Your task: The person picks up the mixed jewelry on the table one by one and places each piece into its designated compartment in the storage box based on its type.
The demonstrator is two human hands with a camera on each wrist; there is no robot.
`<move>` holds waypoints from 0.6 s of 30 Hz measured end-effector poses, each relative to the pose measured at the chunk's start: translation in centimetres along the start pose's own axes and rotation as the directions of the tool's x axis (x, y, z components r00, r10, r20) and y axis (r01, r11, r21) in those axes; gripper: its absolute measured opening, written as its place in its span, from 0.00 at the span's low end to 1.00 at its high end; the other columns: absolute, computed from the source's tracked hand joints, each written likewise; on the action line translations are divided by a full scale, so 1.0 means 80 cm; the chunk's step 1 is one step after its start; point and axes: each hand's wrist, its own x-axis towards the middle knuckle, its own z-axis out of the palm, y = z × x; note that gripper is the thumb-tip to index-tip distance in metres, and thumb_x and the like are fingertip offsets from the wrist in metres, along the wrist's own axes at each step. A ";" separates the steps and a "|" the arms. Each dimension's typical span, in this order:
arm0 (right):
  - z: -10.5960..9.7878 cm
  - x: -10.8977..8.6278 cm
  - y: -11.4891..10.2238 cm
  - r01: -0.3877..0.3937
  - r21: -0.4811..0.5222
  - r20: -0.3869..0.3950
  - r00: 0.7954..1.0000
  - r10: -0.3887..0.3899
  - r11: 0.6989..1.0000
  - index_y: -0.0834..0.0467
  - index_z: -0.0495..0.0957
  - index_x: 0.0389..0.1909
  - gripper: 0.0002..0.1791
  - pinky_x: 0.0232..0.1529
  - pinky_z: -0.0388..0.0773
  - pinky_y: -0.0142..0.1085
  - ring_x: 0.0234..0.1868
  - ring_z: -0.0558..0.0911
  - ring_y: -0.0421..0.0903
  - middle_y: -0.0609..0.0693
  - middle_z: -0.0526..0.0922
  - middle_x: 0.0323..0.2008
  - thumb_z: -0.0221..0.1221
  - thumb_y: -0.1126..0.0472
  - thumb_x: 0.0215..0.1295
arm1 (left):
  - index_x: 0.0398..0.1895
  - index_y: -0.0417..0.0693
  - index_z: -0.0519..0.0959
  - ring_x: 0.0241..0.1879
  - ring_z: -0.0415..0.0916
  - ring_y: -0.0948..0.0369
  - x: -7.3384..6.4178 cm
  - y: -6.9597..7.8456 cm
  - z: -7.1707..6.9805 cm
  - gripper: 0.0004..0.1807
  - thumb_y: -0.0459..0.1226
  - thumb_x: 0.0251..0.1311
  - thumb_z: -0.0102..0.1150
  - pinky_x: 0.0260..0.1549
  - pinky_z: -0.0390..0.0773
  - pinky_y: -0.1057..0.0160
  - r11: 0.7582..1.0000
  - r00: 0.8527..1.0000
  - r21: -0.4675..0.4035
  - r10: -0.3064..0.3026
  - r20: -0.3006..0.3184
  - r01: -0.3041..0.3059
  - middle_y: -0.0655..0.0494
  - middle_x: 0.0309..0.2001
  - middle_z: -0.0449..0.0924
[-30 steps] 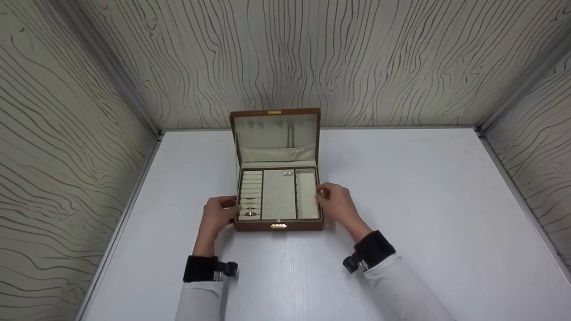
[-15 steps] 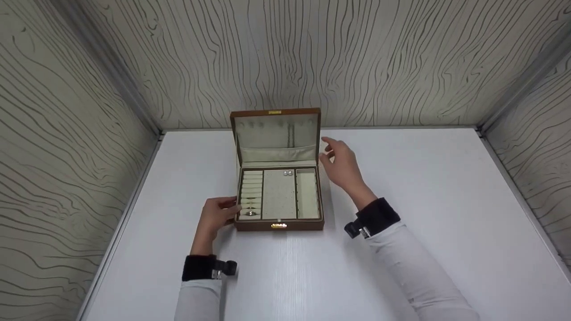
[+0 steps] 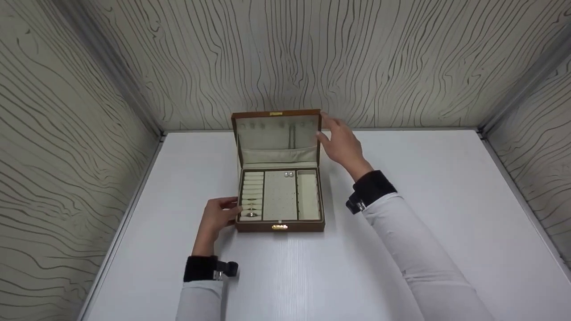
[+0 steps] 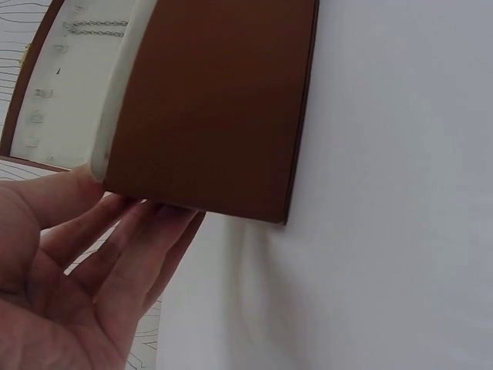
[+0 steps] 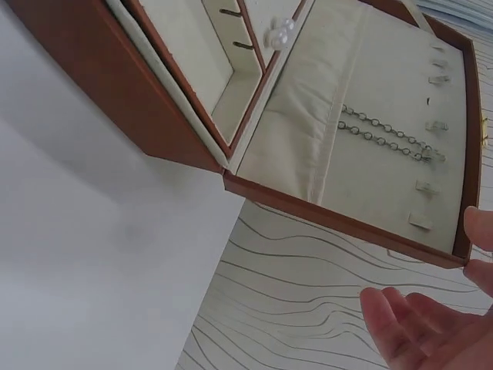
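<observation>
A brown jewelry box stands on the white table, its lid raised. My left hand holds the box's left side, thumb at the top rim and fingers against the outer wall, as the left wrist view shows. My right hand is at the lid's upper right corner. Its thumb and one finger touch that corner while the other fingers are extended beside the lid's edge. Rings sit in the left rolls. Pearl earrings are in the middle panel, and a chain necklace hangs inside the lid.
The white table runs back to a wood-grain patterned wall close behind the lid. More patterned panels rise on both sides. The box's right compartment is long and cream-lined.
My right hand has left the box's right side and moved up and away to the lid's upper right corner. My left hand stays at the left side, and the lid remains raised.
</observation>
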 end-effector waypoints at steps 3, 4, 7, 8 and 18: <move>-0.002 0.002 0.002 0.005 -0.007 -0.011 1.000 -0.005 1.000 0.48 0.57 0.76 0.32 0.53 0.73 0.57 0.66 0.68 0.60 0.60 0.65 0.68 0.53 0.52 0.74 | 0.57 0.37 0.79 0.41 0.82 0.54 -0.001 0.000 0.000 0.21 0.31 0.60 0.65 0.37 0.83 0.57 1.000 1.000 0.000 -0.004 -0.002 0.004 0.41 0.49 0.79; -0.002 0.002 0.003 0.010 -0.007 -0.018 1.000 -0.010 1.000 0.48 0.58 0.76 0.31 0.54 0.73 0.57 0.66 0.68 0.59 0.60 0.66 0.68 0.53 0.52 0.74 | 0.57 0.38 0.79 0.41 0.82 0.54 -0.001 0.001 0.000 0.21 0.32 0.60 0.65 0.37 0.83 0.57 1.000 1.000 0.000 -0.007 -0.005 0.007 0.41 0.49 0.79; 0.000 0.001 0.007 0.024 -0.006 -0.039 0.999 -0.024 1.000 0.48 0.59 0.75 0.30 0.55 0.73 0.55 0.65 0.69 0.57 0.58 0.67 0.68 0.53 0.52 0.75 | 0.57 0.38 0.79 0.41 0.82 0.54 -0.001 0.000 0.000 0.21 0.31 0.60 0.65 0.37 0.83 0.57 1.000 1.000 0.002 -0.006 -0.006 0.006 0.41 0.49 0.79; 0.001 0.001 0.008 0.029 -0.003 -0.047 0.998 -0.029 1.000 0.48 0.60 0.75 0.30 0.55 0.73 0.54 0.65 0.70 0.57 0.58 0.67 0.68 0.53 0.52 0.75 | 0.57 0.38 0.79 0.41 0.82 0.54 -0.001 0.000 0.000 0.21 0.32 0.60 0.65 0.37 0.83 0.57 1.000 1.000 0.004 -0.007 -0.009 0.007 0.42 0.49 0.79; -0.001 -0.010 0.003 0.084 0.038 -0.146 0.986 -0.078 0.996 0.57 0.71 0.67 0.23 0.57 0.73 0.49 0.61 0.74 0.54 0.57 0.73 0.63 0.52 0.54 0.75 | 0.57 0.38 0.79 0.41 0.81 0.55 -0.002 -0.001 0.002 0.21 0.33 0.60 0.66 0.37 0.83 0.57 1.000 1.000 0.005 0.013 -0.004 -0.013 0.41 0.49 0.80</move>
